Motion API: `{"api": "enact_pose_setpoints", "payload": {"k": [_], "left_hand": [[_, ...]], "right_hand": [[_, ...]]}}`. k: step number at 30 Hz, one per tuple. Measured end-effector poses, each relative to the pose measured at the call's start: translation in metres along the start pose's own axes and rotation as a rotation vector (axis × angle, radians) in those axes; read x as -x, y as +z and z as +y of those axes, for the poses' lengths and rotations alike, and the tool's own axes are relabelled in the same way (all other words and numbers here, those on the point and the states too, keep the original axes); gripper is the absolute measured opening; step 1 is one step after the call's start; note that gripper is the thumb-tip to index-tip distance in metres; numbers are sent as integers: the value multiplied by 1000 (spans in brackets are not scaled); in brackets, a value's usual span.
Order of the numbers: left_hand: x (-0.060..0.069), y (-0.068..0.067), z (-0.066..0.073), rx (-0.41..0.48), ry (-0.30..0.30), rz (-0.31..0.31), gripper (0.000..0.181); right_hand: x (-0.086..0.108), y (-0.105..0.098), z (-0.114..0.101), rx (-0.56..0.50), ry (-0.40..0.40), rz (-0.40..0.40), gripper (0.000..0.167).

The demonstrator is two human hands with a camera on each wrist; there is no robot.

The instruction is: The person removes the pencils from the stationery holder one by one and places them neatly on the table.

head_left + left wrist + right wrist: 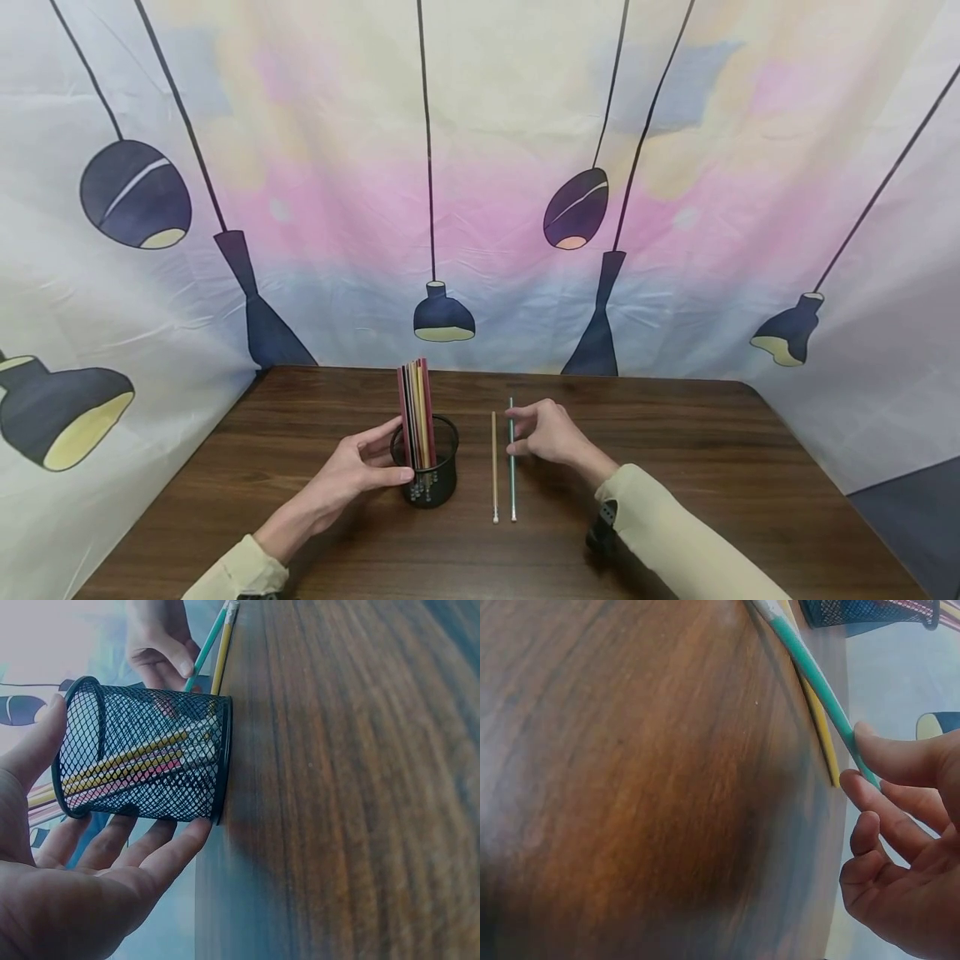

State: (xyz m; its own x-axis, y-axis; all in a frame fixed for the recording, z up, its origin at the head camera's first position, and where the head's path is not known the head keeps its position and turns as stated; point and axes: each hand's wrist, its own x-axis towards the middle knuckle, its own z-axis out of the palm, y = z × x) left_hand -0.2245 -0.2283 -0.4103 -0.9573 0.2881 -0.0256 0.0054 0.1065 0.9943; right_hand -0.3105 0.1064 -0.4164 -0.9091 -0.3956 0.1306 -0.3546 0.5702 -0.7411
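Note:
A black mesh pencil cup (444, 482) stands upright on the table, with a bundle of pencils (417, 408) leaning in it. My left hand (341, 483) holds the cup from the left, thumb and fingers spread round its mesh wall (135, 750). To the right of the cup, a yellow pencil (494, 467) lies on the table, eraser end toward me. Beside it is a green pencil (513, 492), pinched between the thumb and fingers of my right hand (553, 435). In the right wrist view, the green pencil (819, 684) crosses over the yellow one (823, 739).
The brown wooden table (712, 483) reaches back to a hanging cloth (495, 208) printed with dark lamps. Cloth also hangs at the left and right sides.

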Motion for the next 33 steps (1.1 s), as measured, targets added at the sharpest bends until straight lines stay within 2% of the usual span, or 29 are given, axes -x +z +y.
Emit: {"api": "enact_pose_setpoints", "payload": {"k": [12, 33], "left_hand": [[-1, 0, 0, 6, 5, -4, 89], [-1, 0, 0, 4, -4, 2, 89]], "right_hand": [[-6, 4, -4, 64, 17, -34, 51], [-9, 10, -4, 81, 25, -100, 48]]}}
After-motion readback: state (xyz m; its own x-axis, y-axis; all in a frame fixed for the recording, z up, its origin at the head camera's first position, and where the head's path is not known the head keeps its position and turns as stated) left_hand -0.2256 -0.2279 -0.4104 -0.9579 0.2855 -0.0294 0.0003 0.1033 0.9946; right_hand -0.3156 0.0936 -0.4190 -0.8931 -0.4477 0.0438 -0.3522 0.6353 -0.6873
